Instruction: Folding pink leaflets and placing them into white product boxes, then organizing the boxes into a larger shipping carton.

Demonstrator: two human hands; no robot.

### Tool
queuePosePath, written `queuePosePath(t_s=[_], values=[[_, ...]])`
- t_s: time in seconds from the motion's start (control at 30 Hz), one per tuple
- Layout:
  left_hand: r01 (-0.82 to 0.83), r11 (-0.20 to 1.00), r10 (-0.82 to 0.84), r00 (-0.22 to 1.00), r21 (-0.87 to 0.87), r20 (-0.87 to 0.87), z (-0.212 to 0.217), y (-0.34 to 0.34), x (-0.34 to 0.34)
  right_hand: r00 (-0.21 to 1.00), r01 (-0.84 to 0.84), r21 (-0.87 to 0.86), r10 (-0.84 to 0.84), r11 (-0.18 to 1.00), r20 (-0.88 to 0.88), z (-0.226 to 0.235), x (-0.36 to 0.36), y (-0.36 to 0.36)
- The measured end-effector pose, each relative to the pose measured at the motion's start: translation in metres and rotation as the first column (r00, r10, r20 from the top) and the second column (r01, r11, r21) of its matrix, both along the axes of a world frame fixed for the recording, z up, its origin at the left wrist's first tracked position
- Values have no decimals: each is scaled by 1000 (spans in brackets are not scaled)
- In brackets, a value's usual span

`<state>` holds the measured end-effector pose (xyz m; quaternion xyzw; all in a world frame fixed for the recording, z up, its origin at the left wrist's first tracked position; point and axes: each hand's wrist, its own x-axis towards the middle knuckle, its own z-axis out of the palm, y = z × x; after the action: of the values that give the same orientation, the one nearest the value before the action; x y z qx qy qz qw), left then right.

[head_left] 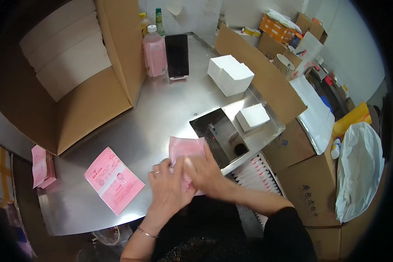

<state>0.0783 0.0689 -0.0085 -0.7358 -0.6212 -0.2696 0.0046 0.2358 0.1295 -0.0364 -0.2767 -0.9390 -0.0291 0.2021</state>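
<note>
Both hands meet on a pink printed packet [185, 146] at the near edge of the metal table. My left hand [168, 185], with a ring and a bracelet, has its fingers closed on the packet's lower left part. From the right, my right hand [207, 174] grips the same packet, slightly blurred, with its fingers along the right side. The lower part of the packet is hidden under the hands. To their left, a pink printed sheet [114, 180] with a pale band across it lies flat on the table.
A cardboard box [96, 111] with white stacks stands at left, near a pink stack [43, 168]. Behind are a pink-liquid bottle [155, 54] and dark-screened device [177, 56]. Rightward are white stacks [231, 75], a rectangular opening [222, 133], a row of packets [257, 177] and cartons [316, 187].
</note>
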Motion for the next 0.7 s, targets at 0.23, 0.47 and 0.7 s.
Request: queuePosePath(t_s=[0.23,0.47,0.7], values=[[106,983,-93,991,-152,95,13,-31,-18,950,242,-157,-267,958,-165,-33,28,86],[-84,984,52,980,160,193,2,-52,-66,851,524,-183,-504,832,146,18,68,62],[-513,857,507,856,-47,-100,3,-70,-117,736,677,278,-635,681,-236,5,136,106]])
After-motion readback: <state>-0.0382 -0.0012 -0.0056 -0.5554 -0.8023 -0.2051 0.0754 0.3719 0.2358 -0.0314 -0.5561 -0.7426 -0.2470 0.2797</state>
